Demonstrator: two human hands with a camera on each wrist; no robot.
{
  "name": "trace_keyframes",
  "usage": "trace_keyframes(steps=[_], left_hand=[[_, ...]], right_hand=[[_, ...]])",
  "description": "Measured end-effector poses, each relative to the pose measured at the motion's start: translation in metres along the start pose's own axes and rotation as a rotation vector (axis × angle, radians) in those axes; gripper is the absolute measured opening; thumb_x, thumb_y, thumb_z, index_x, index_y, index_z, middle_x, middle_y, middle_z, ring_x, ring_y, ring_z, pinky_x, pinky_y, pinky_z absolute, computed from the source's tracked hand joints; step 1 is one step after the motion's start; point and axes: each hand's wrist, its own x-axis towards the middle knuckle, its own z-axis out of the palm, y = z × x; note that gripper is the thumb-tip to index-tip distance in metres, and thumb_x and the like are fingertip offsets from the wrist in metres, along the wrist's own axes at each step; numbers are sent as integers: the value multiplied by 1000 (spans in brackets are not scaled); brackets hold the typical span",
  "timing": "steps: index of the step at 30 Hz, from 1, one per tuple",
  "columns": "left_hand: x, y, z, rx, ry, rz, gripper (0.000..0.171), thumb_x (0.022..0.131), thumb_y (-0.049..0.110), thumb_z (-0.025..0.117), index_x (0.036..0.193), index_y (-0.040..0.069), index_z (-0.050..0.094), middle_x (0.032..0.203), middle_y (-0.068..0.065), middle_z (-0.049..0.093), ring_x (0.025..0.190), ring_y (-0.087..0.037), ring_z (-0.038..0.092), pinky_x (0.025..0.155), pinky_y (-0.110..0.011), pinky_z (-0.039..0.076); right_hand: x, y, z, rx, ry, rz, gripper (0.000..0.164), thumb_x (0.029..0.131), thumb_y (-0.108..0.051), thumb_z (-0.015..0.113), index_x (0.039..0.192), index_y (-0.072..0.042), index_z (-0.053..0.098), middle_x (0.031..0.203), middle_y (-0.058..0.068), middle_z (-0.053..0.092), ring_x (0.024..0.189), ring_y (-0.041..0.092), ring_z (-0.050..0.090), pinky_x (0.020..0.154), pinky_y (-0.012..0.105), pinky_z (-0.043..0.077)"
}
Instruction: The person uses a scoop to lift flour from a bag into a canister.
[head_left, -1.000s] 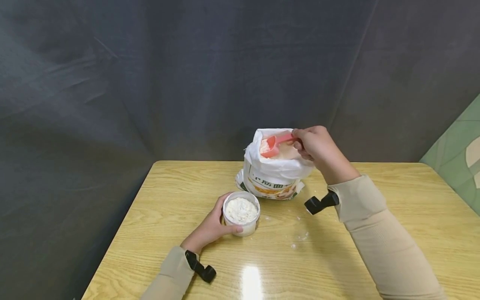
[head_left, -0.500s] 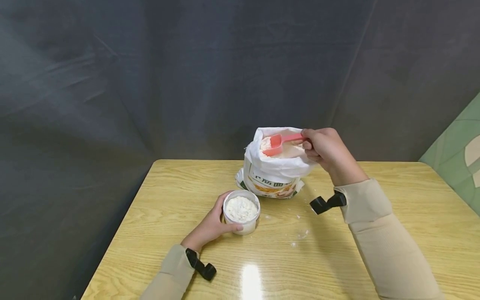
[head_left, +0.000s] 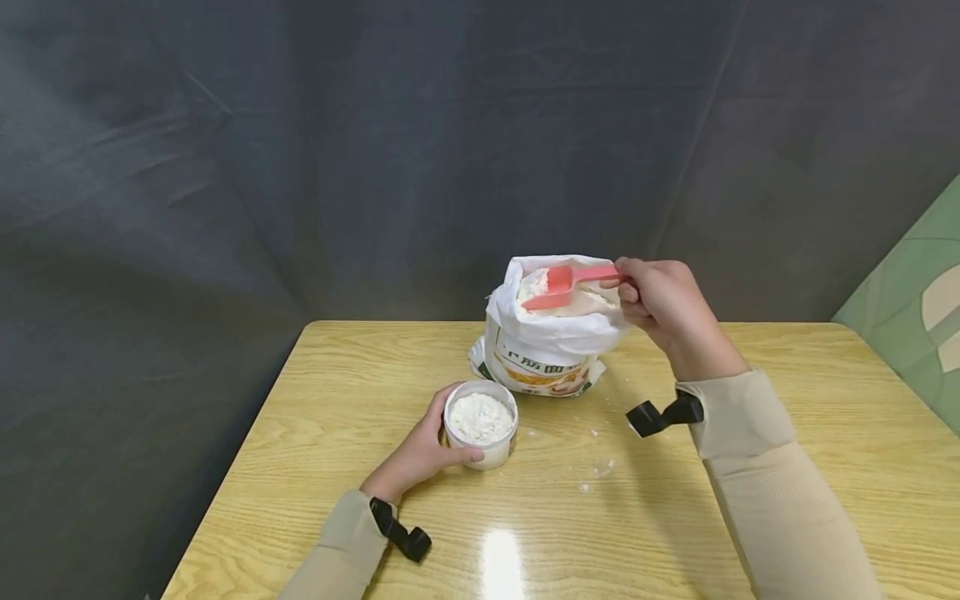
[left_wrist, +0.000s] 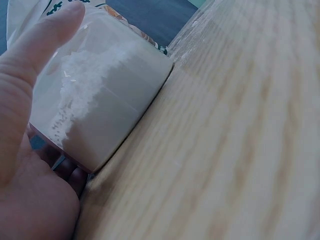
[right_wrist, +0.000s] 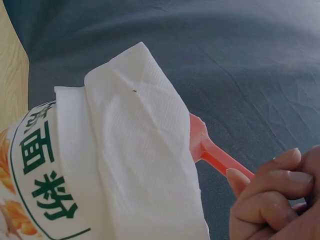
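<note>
Pink scoop (head_left: 561,287) sits in the bag's mouth, just left of the right grip (head_left: 666,304), which pinches its handle. Versus a second ago, scoop and right grip are shifted right, scoop flatter; likely mid-scooping. White bag (head_left: 555,336) below-left of that grip. Left grip (head_left: 423,450) unchanged, curled round the powder tub (head_left: 497,455). Wood table (head_left: 345,367) beneath, powder specks (head_left: 602,469) between grips; dark cloth (head_left: 412,167) behind.

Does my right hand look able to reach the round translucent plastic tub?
Probably yes: the tub is uncovered, though your right hand must first lift the pink plastic scoop clear of the white printed bag.
</note>
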Motion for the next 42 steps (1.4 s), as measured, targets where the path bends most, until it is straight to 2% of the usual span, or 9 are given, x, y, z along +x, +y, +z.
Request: trace_keyframes(steps=[10,15,21,32,42], left_hand=[[-2,2,0,-1,16,-16,102,75,18,91,156,23,30,158,-5,37,149,-25,26,122,-54,13],[-2,1,-1,7,17,-15,102,75,18,91,156,23,30,158,-4,37,149,-24,25,122,-54,12],[-2,0,-1,1,10,-8,101,75,17,91,156,23,30,157,-4,37,149,-24,25,122,-54,12],[-1,1,0,-8,-2,1,102,76,18,91,156,22,29,157,-5,37,148,-25,28,122,-54,13],[-2,1,-2,-13,-3,0,100,76,18,91,156,23,30,156,-4,38,147,-24,30,121,-52,16]], right_hand=[[-6,3,-4,120,7,-43,43,107,-16,46,73,-4,70,55,-4,44,43,6,29,46,24,14],[-11,0,-4,160,-5,-67,43,106,-16,46,72,-3,69,54,-4,41,45,8,26,46,26,12],[-19,-3,-4,200,-25,-83,43,106,-18,49,72,-2,70,53,-3,42,42,7,30,45,25,14],[-38,-1,7,202,-75,-122,43,106,-15,47,71,-5,70,50,-4,39,50,15,18,47,27,13],[-54,20,23,190,-119,-136,46,106,-13,43,70,-7,71,48,-6,38,45,10,23,47,28,12]])
